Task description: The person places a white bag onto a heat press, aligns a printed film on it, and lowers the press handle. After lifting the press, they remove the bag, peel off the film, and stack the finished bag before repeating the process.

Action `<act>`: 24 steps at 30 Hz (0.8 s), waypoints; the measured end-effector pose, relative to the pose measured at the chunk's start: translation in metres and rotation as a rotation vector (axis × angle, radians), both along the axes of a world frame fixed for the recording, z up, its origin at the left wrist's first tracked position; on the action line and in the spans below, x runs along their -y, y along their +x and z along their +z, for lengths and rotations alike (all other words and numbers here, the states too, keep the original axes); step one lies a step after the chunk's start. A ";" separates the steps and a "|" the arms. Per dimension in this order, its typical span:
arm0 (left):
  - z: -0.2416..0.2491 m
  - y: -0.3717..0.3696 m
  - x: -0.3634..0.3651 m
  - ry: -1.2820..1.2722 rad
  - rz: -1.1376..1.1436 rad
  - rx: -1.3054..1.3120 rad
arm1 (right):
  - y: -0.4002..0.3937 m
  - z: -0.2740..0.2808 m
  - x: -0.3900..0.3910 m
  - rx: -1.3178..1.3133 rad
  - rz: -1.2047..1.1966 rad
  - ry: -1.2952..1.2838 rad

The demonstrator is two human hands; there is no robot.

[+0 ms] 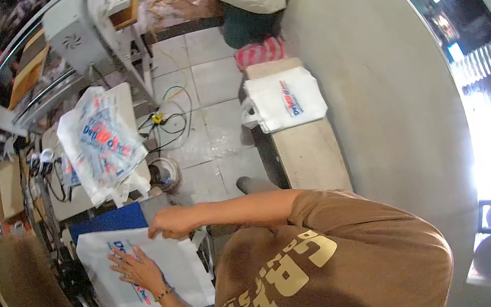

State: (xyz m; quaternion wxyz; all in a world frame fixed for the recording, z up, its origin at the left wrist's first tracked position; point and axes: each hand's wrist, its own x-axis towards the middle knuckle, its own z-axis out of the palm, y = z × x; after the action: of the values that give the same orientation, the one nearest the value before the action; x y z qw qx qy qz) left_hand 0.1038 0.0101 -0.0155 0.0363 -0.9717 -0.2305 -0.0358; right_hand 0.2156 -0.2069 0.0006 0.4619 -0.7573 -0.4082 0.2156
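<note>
A white printed bag (180, 273) with blue and red lettering lies flat on a blue surface (112, 221). My left hand (138, 272), a beaded bracelet at its wrist, rests flat on the print with the fingers spread. At the bag's upper edge, near a corner, my right hand (173, 222) has its fingers closed on the material. The fingertips of the right hand are partly hidden.
Printed bags (104, 147) lie in a loose pile beyond my right hand. More white bags (288, 98) sit on a bench (310, 153) along the wall. Cables (178, 116) cross the tiled floor near a metal-framed machine (71, 43). A brown panel (37, 296) stands close by.
</note>
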 end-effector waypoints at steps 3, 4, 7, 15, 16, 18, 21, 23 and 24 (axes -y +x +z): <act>0.020 0.009 0.000 -0.177 0.030 -0.083 | -0.001 0.020 0.017 0.047 -0.045 0.107; 0.025 0.015 0.004 -0.305 -0.055 0.039 | 0.005 0.034 0.032 0.065 -0.052 0.100; 0.070 0.046 0.057 -0.467 -0.253 0.240 | 0.035 0.066 0.098 0.094 -0.044 0.150; 0.128 0.158 0.231 -0.617 -0.662 0.293 | 0.102 0.062 0.337 -0.026 -0.620 0.343; 0.126 0.164 0.255 -0.791 -0.661 0.257 | 0.102 0.051 0.367 -0.072 -0.761 0.394; 0.101 0.167 0.284 -0.986 -0.642 0.117 | 0.101 0.033 0.422 -0.166 -1.005 0.480; 0.056 0.159 0.307 -0.957 -0.738 -0.065 | 0.095 -0.040 0.490 -0.234 -1.482 0.563; 0.016 0.141 0.301 -0.843 -0.812 -0.300 | 0.084 -0.098 0.525 -0.419 -1.625 0.961; 0.002 0.129 0.294 -0.801 -0.808 -0.408 | 0.079 -0.134 0.541 -0.496 -1.672 1.114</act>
State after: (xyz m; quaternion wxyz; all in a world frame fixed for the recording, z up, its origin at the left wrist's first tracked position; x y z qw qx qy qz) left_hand 0.2332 -0.2837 -0.0137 -0.3053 -0.9078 0.1730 0.2299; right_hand 0.2942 -0.7481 -0.1338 0.8201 -0.4123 0.3130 -0.2438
